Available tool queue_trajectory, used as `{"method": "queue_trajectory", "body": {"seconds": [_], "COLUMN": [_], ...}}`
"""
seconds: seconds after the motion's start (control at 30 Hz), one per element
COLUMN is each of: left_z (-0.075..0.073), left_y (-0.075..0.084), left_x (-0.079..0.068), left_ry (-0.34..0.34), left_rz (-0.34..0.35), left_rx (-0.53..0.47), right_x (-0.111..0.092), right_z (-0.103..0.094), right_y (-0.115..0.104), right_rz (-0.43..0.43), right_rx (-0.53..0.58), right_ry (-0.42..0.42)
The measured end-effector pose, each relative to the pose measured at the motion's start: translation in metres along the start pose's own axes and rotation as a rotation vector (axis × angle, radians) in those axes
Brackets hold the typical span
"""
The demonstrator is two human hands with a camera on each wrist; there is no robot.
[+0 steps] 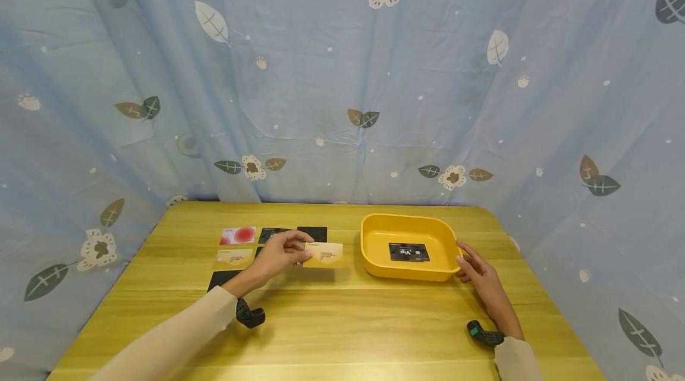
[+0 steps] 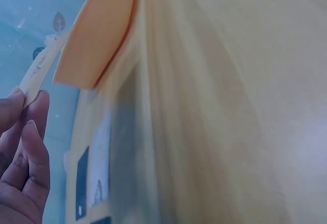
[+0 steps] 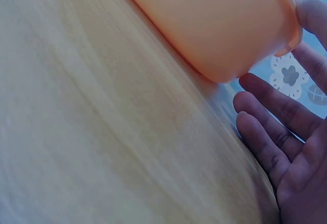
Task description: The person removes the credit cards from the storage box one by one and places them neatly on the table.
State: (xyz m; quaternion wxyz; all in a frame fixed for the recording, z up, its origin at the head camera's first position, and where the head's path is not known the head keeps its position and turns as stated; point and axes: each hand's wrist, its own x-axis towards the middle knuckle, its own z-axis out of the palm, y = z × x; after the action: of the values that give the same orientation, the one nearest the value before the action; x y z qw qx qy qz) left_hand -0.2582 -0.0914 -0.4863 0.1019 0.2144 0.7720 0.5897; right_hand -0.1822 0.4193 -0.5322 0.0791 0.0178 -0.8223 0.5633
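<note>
In the head view my left hand (image 1: 280, 255) pinches the edge of a gold card (image 1: 325, 255) between thumb and fingers. It holds the card above the table, left of a yellow plastic bin (image 1: 374, 263). The same card (image 2: 38, 75) shows nearly edge-on in the left wrist view. Black cards marked Vip (image 1: 409, 252) lie overlapped on the bin's floor. My right hand (image 1: 484, 280) is at the bin's right end, thumb and index finger touching the rim. The right wrist view shows its other fingers (image 3: 265, 137) loosely extended beside the bin's wall.
Laid out left on the wooden table (image 1: 342, 327) are a pink-and-white card (image 1: 238, 235), another gold card (image 1: 233, 258) and several black cards (image 1: 313, 233). My left hand and forearm partly cover some. A blue patterned curtain (image 1: 321, 72) hangs behind the table.
</note>
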Motion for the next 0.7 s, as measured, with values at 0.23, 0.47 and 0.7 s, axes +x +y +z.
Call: {"method": "queue_trajectory", "body": {"seconds": [0.23,0.47,0.7], "left_z": [-0.008,-0.020,-0.028], "left_y": [-0.010,-0.022,-0.028], "left_x": [-0.015,-0.028,-0.040], "left_ry": [0.030,0.067,0.138], "left_rz": [-0.065,-0.102,-0.134], "left_rx": [-0.024,-0.016,0.013], "right_x": [-0.003,-0.001,-0.004], "right_z": [0.001,0.001,0.001], "right_y": [-0.010,0.004,-0.013], "right_rz": [0.014,0.032,-0.002], "right_rx": [0.005,-0.007,-0.003], "right_ry": [0.006,0.011,-0.008]}}
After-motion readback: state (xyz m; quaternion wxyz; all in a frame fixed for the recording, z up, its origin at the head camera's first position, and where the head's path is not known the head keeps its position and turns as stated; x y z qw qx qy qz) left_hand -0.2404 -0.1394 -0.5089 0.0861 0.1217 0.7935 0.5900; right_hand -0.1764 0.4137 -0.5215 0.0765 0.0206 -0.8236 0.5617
